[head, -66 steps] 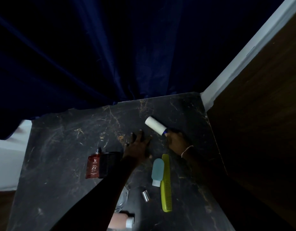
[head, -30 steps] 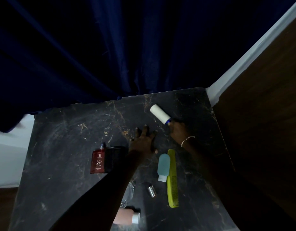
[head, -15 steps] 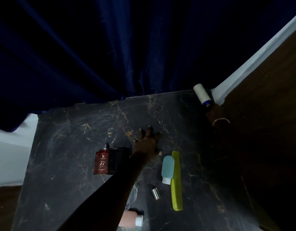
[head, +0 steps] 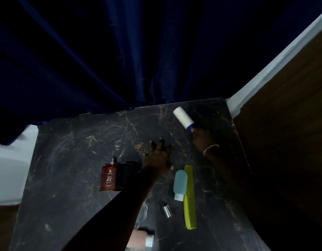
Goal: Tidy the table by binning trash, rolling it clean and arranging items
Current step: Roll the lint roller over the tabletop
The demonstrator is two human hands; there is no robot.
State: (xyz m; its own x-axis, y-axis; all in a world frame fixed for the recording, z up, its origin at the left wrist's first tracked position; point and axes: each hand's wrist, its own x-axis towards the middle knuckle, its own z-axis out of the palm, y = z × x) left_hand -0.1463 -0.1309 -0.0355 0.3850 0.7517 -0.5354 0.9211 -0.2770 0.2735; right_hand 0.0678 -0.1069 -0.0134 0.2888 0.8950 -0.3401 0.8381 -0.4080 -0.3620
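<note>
Dark marble tabletop (head: pixel 66 160): right hand (head: pixel 203 140) grips the lint roller (head: pixel 183 117) by its handle near the far right corner; left hand (head: pixel 159 156) lies flat, fingers spread. Rolling looks underway; comb (head: pixel 190 196), teal bottle (head: pixel 180 184) and perfume box (head: pixel 109 178) not yet arranged.

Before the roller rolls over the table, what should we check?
1. Grip: the right hand grips the roller at its handle end: ok.
2. Contact: the roller's white part on the table: cannot tell.
3. Path: the left hand lies spread flat on the table beside the roller: not ok.
4. Clutter: the comb and blue tube lie side by side near the right wrist: not ok.
5. Loose bits: the silver cap lies by the comb: not ok.
</note>
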